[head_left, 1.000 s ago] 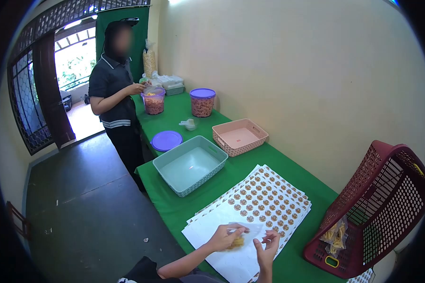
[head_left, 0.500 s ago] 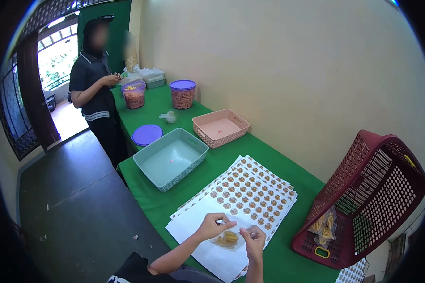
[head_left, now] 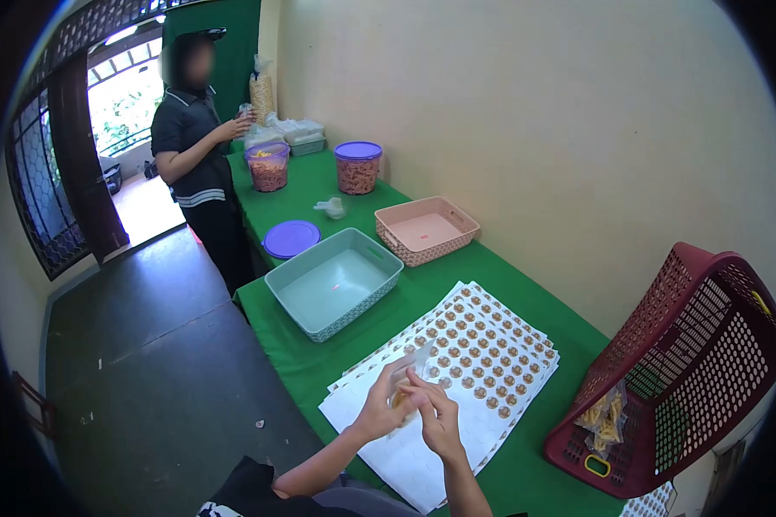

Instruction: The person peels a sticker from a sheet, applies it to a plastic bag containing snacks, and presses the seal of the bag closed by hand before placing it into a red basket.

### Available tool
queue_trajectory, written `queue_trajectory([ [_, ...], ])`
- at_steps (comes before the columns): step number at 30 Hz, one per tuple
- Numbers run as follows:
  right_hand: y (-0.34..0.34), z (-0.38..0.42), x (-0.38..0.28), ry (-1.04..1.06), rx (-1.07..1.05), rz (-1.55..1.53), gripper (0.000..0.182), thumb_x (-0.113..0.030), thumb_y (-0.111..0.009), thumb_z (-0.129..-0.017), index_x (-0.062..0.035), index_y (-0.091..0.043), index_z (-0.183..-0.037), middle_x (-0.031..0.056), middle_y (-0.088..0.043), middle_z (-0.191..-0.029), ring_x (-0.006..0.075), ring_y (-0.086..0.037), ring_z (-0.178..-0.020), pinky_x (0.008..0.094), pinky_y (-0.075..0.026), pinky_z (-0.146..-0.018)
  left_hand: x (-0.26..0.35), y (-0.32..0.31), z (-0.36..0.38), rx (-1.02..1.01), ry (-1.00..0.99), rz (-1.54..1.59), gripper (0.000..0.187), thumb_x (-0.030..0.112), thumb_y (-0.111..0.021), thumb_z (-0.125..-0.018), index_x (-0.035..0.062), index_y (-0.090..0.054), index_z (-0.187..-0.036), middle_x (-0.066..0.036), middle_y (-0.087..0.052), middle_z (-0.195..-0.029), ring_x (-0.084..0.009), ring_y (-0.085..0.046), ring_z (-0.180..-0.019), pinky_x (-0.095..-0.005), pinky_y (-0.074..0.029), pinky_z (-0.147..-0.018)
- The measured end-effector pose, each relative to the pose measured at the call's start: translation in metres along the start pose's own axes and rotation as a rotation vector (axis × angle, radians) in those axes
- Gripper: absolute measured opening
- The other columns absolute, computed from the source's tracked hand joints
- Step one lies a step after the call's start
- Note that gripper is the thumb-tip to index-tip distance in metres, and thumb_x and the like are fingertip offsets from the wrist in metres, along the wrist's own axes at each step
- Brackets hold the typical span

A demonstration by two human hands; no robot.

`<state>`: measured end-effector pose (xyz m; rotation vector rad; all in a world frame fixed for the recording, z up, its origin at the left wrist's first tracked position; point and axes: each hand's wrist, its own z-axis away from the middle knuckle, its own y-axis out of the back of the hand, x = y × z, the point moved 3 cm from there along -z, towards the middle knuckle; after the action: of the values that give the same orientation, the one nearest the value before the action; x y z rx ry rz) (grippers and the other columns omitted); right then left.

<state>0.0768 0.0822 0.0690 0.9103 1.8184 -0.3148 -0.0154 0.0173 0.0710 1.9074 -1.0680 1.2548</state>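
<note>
While both hands mostly cover it, the clear bag is up in the air over the blank part of the sticker sheets, its thin top edge poking out past the fingers, yellow pieces just showing lower down. Should be light, limp film, probably slippery; the pieces look dry and likely snap if squeezed. Best hold, I'd say: pinch the empty film near the top edge, support below loosely, no pressure on the filled part. Left hand has its fingers closed round the bag, thumb side facing the right. Right hand is up against it, index bent at the film, thumb near the left thumb; can't tell if those 2 digits actually grip plastic. Beyond the sheets, a green tray and a pink tray; off to the right, a dark red basket, tipped up, with filled bags inside. Further up the table: purple lid, scoop, 2 snack tubs, 1 lidded. Co-worker stands at the far end, hands raised.
</note>
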Motion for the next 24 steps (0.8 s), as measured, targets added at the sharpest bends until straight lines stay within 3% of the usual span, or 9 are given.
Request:
queue_trajectory([
  [1, -0.001, 0.001, 0.002, -0.002, -0.004, -0.005, 0.017, -0.010, -0.050, -0.079, -0.0030, -0.060, -0.091, 0.0162, -0.055, -0.101, 0.0226, -0.048, -0.100, 0.0330, -0.038, -0.083, -0.008, 0.002, 0.002, 0.087, 0.187, 0.245, 0.040, 0.017, -0.048, -0.084, 0.0004, -0.035, -0.118, -0.012, -0.047, -0.111, -0.0179, -0.046, -0.104, -0.0313, -0.038, -0.087],
  [2, 0.003, 0.000, 0.006, -0.006, 0.126, 0.030, 0.016, -0.010, -0.053, -0.077, -0.0023, -0.058, -0.090, 0.0142, -0.054, -0.100, 0.0215, -0.048, -0.096, 0.0316, -0.039, -0.080, -0.012, 0.007, 0.000, 0.130, 0.220, 0.441, 0.030, 0.017, -0.042, -0.087, -0.0023, -0.043, -0.111, -0.013, -0.052, -0.105, -0.0169, -0.050, -0.098, -0.0295, -0.041, -0.083],
  [4, 0.007, -0.001, 0.013, -0.054, 0.397, 0.052, 0.022, -0.011, -0.059, -0.073, -0.0011, -0.051, -0.091, 0.0096, -0.048, -0.098, 0.0183, -0.046, -0.086, 0.0290, -0.040, -0.071, -0.014, 0.017, -0.001, 0.107, 0.173, 0.362, 0.027, 0.017, -0.041, -0.087, -0.0023, -0.045, -0.107, -0.012, -0.054, -0.100, -0.0161, -0.052, -0.093, -0.0285, -0.041, -0.082],
  [5, 0.008, -0.001, 0.022, -0.081, 0.419, 0.009, 0.030, -0.010, -0.061, -0.071, -0.0013, -0.046, -0.096, 0.0097, -0.045, -0.100, 0.0170, -0.045, -0.085, 0.0286, -0.040, -0.070, -0.013, 0.021, 0.000, 0.079, 0.128, 0.283, 0.026, 0.017, -0.041, -0.088, -0.0023, -0.048, -0.103, -0.011, -0.056, -0.095, -0.0153, -0.053, -0.088, -0.0275, -0.041, -0.080],
  [8, 0.000, -0.010, 0.027, -0.145, 0.210, -0.095, 0.030, -0.011, -0.060, -0.073, -0.0011, -0.045, -0.098, 0.0085, -0.048, -0.099, 0.0154, -0.047, -0.085, 0.0270, -0.040, -0.070, -0.016, 0.026, 0.006, 0.056, 0.122, 0.210, 0.024, 0.016, -0.042, -0.087, -0.0026, -0.050, -0.100, -0.009, -0.057, -0.090, -0.0143, -0.054, -0.086, -0.0269, -0.041, -0.081],
  [10, -0.015, -0.015, 0.017, -0.204, 0.019, -0.429, 0.022, -0.010, -0.057, -0.077, -0.0003, -0.048, -0.095, 0.0066, -0.053, -0.092, 0.0127, -0.050, -0.082, 0.0247, -0.040, -0.071, -0.013, 0.026, 0.008, 0.108, 0.128, 0.293, 0.021, 0.013, -0.046, -0.085, -0.0026, -0.051, -0.098, -0.007, -0.057, -0.086, -0.0123, -0.053, -0.085, -0.0255, -0.042, -0.079],
  [14, -0.020, -0.020, 0.016, -0.222, -0.002, -0.405, 0.012, -0.007, -0.053, -0.080, 0.0017, -0.056, -0.088, 0.0066, -0.057, -0.082, 0.0102, -0.053, -0.078, 0.0224, -0.040, -0.071, -0.014, 0.038, 0.011, 0.198, 0.095, 0.239, 0.019, 0.012, -0.049, -0.084, -0.0026, -0.052, -0.096, -0.006, -0.056, -0.084, -0.0117, -0.053, -0.083, -0.0248, -0.042, -0.077],
  [20, -0.022, -0.018, 0.012, -0.161, 0.079, -0.300, 0.010, -0.007, -0.056, -0.078, 0.0030, -0.059, -0.079, 0.0065, -0.057, -0.078, 0.0095, -0.053, -0.073, 0.0214, -0.041, -0.066, -0.018, 0.050, 0.012, 0.257, 0.194, 0.207, 0.017, 0.011, -0.059, -0.077, -0.0031, -0.057, -0.086, -0.005, -0.056, -0.081, -0.0111, -0.054, -0.078, -0.0238, -0.043, -0.068],
  [24, -0.017, -0.015, 0.022, -0.092, 0.094, -0.143, 0.010, -0.008, -0.058, -0.077, 0.0027, -0.060, -0.077, 0.0053, -0.057, -0.072, 0.0094, -0.053, -0.069, 0.0209, -0.042, -0.062, -0.015, 0.046, 0.011, 0.274, 0.112, -0.023, 0.014, 0.009, -0.062, -0.073, -0.0023, -0.060, -0.082, -0.006, -0.057, -0.081, -0.0112, -0.054, -0.079, -0.0235, -0.043, -0.066],
])
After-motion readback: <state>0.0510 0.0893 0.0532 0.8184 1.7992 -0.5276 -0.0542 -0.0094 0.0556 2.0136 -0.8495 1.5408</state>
